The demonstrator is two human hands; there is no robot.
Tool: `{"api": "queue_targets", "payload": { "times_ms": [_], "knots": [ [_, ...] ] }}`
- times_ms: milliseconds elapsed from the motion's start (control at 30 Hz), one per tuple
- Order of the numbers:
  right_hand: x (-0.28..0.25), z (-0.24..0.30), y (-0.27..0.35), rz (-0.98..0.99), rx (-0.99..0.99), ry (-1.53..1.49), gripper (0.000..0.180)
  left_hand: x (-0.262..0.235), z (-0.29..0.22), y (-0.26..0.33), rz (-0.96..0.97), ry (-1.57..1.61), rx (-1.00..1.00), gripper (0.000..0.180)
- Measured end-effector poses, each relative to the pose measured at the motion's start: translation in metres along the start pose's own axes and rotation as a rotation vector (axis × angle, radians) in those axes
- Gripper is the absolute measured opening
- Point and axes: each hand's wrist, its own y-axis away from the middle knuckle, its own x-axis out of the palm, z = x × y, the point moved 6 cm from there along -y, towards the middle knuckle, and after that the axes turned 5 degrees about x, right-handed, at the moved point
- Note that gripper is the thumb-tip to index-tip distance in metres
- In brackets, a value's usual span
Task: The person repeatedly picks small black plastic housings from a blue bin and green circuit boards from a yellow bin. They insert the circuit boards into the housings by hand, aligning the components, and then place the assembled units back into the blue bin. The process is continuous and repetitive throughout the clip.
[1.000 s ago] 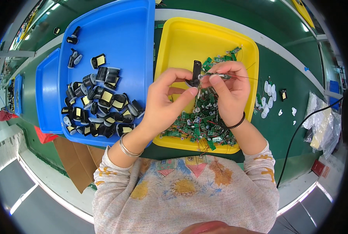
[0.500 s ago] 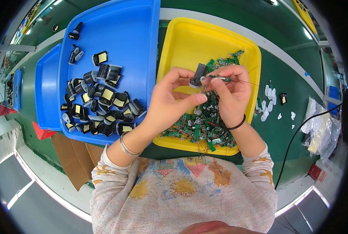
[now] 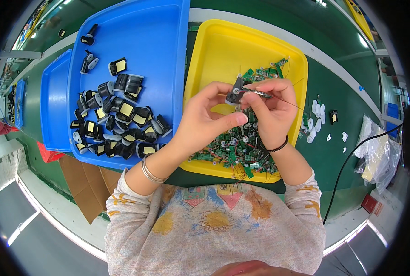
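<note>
Above the yellow tray (image 3: 214, 41), both hands meet around one small assembly. My left hand (image 3: 209, 110) grips a black plastic housing (image 3: 234, 95) between its fingers, with the thumb stretched out below it. Pinched in my right hand (image 3: 275, 102) is a small green circuit board (image 3: 260, 93) with thin wires; its left end, with a round whitish part, meets the housing. Exactly how board and housing join is hidden by my fingers. Beneath the hands lies a heap of similar wired circuit boards (image 3: 232, 149), in the near part of the tray.
Left of it, a large blue tray (image 3: 161, 27) holds many black housings (image 3: 127, 110), some with pale yellow pads. Another blue tray (image 3: 53, 106) lies beyond. On the green table at right are white oval pieces (image 3: 318, 110), a black cable (image 3: 340, 170) and clear plastic bags (image 3: 378, 154).
The black housing has tilted and turned in my left hand, and the circuit board has come closer against it. Both hands stay over the yellow tray.
</note>
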Motion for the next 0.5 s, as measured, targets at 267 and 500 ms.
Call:
{"api": "queue_targets", "payload": {
  "times_ms": [267, 500],
  "knots": [
    [0.0005, 0.0001, 0.0026, 0.01, -0.036, 0.048, 0.025, 0.0018, 0.0006, -0.0001, -0.017, 0.021, 0.012, 0.037],
    [0.0029, 0.001, 0.0047, 0.053, -0.095, 0.147, 0.023, 0.001, 0.003, 0.0013, -0.057, -0.002, -0.01, 0.035]
  ]
}}
